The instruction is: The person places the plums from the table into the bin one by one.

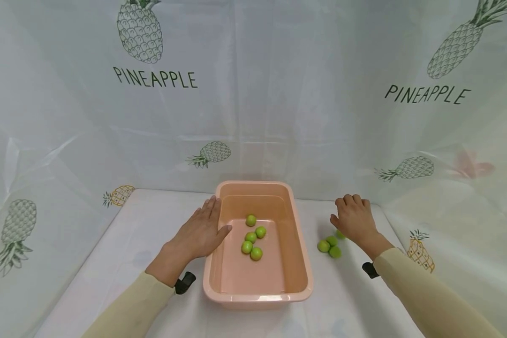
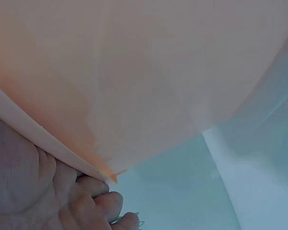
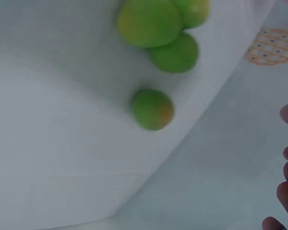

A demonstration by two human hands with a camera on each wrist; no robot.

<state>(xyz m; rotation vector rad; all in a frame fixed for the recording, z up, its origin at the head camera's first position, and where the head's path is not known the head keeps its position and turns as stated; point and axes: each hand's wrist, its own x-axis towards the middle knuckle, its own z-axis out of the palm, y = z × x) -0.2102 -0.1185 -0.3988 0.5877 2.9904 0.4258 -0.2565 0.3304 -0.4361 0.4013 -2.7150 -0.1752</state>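
A peach-pink plastic basin (image 1: 274, 297) stands on the table with several small green fruits, like limes (image 1: 256, 253), on its floor. My left hand (image 1: 200, 230) rests on the basin's left rim with its fingers straight, the thumb reaching over the inside. In the left wrist view, the palm side (image 2: 48, 191) lies against the rim (image 2: 53, 139). To the right of the basin, several more green fruits (image 3: 152, 109) lie on the table in a loose cluster. Above and just beyond that cluster hovers my right hand (image 1: 354, 218), fingers loosely bent, apart from the fruits. Nothing shows between its fingertips (image 3: 287, 194).
A white cloth covers the table (image 1: 152, 220). Behind it and at both sides hangs a pale sheet (image 1: 278, 108) printed with pineapples, close to the basin's far end. A dark strap piece (image 1: 185, 283) sits at my left wrist and another (image 1: 370, 270) at my right.
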